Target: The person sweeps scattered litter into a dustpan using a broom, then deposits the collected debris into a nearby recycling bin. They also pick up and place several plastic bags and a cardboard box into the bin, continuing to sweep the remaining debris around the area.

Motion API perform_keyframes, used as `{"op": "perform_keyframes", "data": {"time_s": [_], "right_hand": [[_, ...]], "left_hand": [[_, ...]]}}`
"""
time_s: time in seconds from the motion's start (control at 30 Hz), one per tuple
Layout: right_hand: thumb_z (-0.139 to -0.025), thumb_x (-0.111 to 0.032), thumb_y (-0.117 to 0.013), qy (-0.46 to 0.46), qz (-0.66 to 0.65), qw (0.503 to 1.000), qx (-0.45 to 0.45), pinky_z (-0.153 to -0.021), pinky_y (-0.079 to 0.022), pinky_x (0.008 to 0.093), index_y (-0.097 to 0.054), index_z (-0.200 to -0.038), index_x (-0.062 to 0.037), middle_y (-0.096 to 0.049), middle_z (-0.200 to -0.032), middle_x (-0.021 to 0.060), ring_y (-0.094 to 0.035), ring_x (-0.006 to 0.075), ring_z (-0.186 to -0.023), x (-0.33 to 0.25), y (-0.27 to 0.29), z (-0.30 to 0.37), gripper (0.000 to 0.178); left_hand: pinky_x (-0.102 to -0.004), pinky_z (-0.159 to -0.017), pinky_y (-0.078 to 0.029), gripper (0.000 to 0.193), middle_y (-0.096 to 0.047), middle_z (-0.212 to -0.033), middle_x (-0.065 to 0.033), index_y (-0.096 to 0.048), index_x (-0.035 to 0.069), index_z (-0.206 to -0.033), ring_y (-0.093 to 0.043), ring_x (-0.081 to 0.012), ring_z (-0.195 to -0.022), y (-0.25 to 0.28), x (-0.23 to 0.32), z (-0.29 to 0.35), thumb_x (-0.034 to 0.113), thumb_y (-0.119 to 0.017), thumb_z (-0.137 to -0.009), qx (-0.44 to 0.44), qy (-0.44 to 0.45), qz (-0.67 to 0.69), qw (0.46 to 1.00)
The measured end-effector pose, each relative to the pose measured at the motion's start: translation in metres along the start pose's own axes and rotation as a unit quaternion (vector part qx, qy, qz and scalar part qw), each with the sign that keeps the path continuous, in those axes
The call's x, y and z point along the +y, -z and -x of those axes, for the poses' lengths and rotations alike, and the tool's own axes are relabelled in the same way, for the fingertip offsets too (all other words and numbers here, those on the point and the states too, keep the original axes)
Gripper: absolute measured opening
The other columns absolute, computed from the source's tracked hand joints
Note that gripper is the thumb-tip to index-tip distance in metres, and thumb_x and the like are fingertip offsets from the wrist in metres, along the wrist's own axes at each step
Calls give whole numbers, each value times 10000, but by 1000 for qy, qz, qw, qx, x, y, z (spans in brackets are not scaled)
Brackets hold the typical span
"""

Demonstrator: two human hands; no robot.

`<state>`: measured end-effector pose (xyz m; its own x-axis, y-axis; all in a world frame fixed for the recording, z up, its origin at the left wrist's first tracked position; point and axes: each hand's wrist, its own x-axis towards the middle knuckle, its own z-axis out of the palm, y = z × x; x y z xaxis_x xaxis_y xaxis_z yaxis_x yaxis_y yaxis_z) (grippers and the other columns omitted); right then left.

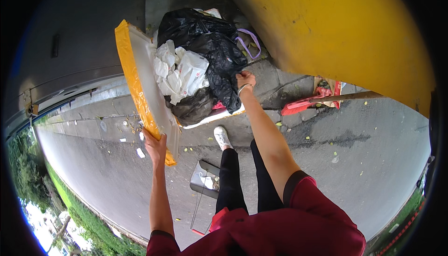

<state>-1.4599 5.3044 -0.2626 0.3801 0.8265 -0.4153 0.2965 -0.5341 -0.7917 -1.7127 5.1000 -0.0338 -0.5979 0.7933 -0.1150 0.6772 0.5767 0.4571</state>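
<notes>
My left hand (155, 147) grips the lower end of a long white foam panel (148, 69), its outer side wrapped in yellow tape. The panel stands tilted along the left of a heap of rubbish. My right hand (246, 79) is closed on the right edge of a large black garbage bag (205, 36). White plastic bags (186, 74) lie crumpled on the heap between the panel and the black bag. A smaller dark bag (191, 106) sits below them, beside a pink scrap. Beneath the heap a white edge with yellow tape (219, 119) shows.
A grey long-handled dustpan (198, 174) with white litter stands by my legs. A large yellow container (345, 27) overhangs the right, a dark grey one (74, 36) the left. Red plastic pieces (298, 105) and a pole (350, 96) lie right. A purple strap (252, 43) loops behind the heap.
</notes>
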Motion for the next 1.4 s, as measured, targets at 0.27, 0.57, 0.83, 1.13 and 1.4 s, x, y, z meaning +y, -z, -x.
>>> {"op": "perform_keyframes", "data": {"time_s": [0.27,0.57,0.83,1.13,1.4], "right_hand": [[-729,-66,-640,249,-21,955,-161,-600,-447,377,-542,-787,-34,-557,-740,125,-568,323,-697,-58,35,167,118],[-856,-71,-597,55,-277,955,-87,-502,-304,189,-552,-709,-26,-436,-635,-97,-362,5,-597,-52,113,91,161],[-859,-141,-615,11,-334,942,-43,-432,-256,169,-592,-723,-74,-451,-583,-93,-341,-6,-489,-12,152,46,153],[-846,-134,-623,6,-342,937,-70,-433,-224,172,-592,-717,-85,-435,-613,-96,-298,0,-493,-44,157,21,142],[-842,-128,-629,35,-364,924,-115,-412,-211,187,-587,-725,-81,-451,-592,-86,-306,11,-446,-73,143,-31,133]], "left_hand": [[-393,-624,-471,663,-593,-797,-206,-318,-14,-1246,-593,-335,-674,2,-20,13,135,-643,-688,-5,39,9,999],[-397,-635,-480,646,-590,-811,-221,-326,13,-1246,-601,-352,-680,13,-17,2,142,-624,-688,13,-9,-27,1000],[-425,-647,-477,681,-598,-807,-242,-311,9,-1259,-609,-387,-708,-1,-10,5,161,-626,-675,-8,9,-30,999],[-447,-664,-473,679,-600,-825,-247,-309,-14,-1242,-598,-421,-733,-1,6,0,185,-629,-678,-19,16,-59,998],[-490,-668,-460,665,-601,-826,-245,-334,4,-1206,-595,-430,-738,-17,59,-9,231,-644,-663,-19,-6,-158,987]]}}
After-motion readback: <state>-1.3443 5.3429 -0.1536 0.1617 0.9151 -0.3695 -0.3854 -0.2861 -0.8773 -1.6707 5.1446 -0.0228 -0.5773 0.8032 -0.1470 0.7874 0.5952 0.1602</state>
